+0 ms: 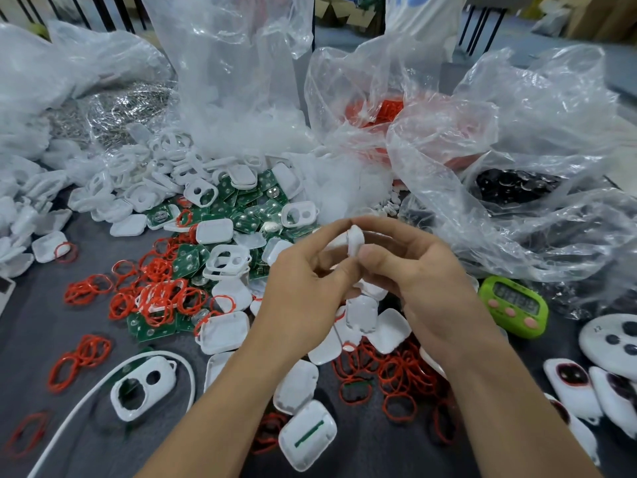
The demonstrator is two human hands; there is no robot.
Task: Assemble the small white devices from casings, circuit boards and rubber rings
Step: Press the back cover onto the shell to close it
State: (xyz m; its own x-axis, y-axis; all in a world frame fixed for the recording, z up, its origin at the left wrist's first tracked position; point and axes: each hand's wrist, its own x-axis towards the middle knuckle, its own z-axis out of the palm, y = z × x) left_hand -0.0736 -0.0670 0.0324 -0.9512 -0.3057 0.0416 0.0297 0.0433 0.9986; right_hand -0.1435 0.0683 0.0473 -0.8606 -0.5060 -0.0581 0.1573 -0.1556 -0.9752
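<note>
The white casing (355, 240) is raised above the counter (41, 339), caught between the two hands at their fingertips. The left hand (303, 291) reaches up to it from the lower left. The right hand (427, 274) comes in from the right, forefinger curled over the top edge and thumb against the lower edge. Each grip is a narrow pinch on the casing, holding nothing else that I can see. The piece shows edge-on, its long axis roughly upright and leaning a little to the right, so any pressing-together would likely run left to right between the hands. Both hands are equally near.

The fingers cover most of it. I cannot tell whether it is one shell or two, or whether a board or ring already sits inside. Loose circuit boards (248, 215) lie beyond the hands and rubber rings (396, 374) below them.
</note>
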